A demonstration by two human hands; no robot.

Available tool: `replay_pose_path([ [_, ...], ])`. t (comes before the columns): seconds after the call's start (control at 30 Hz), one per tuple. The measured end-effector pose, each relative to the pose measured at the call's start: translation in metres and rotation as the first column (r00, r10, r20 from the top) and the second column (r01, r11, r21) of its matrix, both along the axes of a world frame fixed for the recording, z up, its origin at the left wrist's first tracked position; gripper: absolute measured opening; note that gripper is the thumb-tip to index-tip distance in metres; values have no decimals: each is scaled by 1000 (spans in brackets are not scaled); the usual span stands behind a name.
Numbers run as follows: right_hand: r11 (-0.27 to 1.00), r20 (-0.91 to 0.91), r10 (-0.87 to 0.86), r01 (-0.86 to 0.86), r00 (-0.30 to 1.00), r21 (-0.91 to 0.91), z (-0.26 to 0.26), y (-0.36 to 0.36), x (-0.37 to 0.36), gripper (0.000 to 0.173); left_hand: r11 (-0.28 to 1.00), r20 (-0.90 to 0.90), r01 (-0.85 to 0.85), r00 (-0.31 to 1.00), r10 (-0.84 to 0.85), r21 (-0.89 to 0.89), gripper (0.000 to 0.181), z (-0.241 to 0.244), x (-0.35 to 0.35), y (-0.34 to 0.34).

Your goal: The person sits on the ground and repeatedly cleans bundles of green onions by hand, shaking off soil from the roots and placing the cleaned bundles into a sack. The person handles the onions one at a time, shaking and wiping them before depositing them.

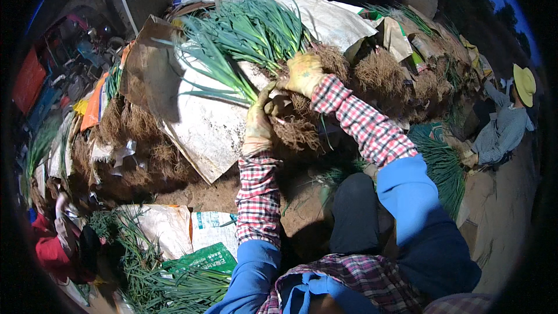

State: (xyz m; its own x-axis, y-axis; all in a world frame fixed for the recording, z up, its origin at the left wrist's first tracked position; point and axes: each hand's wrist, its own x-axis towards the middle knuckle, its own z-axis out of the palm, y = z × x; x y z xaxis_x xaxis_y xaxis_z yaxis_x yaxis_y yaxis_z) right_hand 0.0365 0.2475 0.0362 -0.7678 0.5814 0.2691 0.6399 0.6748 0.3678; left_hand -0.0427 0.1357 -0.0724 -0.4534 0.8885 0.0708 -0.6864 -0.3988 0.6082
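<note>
Both hands wear stained yellowish work gloves. My left hand [260,117] is closed around a bunch of green onions [235,79]; its leaves point up and left, and its brown roots hang below the glove. My right hand [304,74] lies just above and right, close to the left fingertips, at the root end of a larger pile of green onions [261,30]. Its fingers are bent, and whether they grip a stalk cannot be told. A white woven sack [209,126] is spread under the pile and the held bunch.
More onion roots [379,69] hang along the row on the right, under sacks. Cut green leaves [174,283] and a green printed sack [209,259] lie at lower left. A person in a yellow hat [501,126] works at right; another in red [52,244] is at left.
</note>
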Motion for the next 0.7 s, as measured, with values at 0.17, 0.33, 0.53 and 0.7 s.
replay_pose_path([
  [0.17, 982, -150, 132, -150, 980, -113, -2, 3, -10, 32, 975, -18, -164, 986, 163, -147, 31, 10, 1, 14],
  [0.33, 927, -49, 112, -122, 993, -354, 4, -33, 6, 34, 922, 39, -253, 960, 276, -294, 42, 17, 6, 23],
  [0.53, 762, -200, 406, -451, 892, -465, -9, -40, 21, 48, 974, -10, -167, 986, 167, -152, 42, -2, -11, 21],
  [0.7, 616, -236, -83, -136, 968, -776, 15, -47, -17, 61, 937, -70, -248, 969, 238, -247, 32, -5, -14, 9],
])
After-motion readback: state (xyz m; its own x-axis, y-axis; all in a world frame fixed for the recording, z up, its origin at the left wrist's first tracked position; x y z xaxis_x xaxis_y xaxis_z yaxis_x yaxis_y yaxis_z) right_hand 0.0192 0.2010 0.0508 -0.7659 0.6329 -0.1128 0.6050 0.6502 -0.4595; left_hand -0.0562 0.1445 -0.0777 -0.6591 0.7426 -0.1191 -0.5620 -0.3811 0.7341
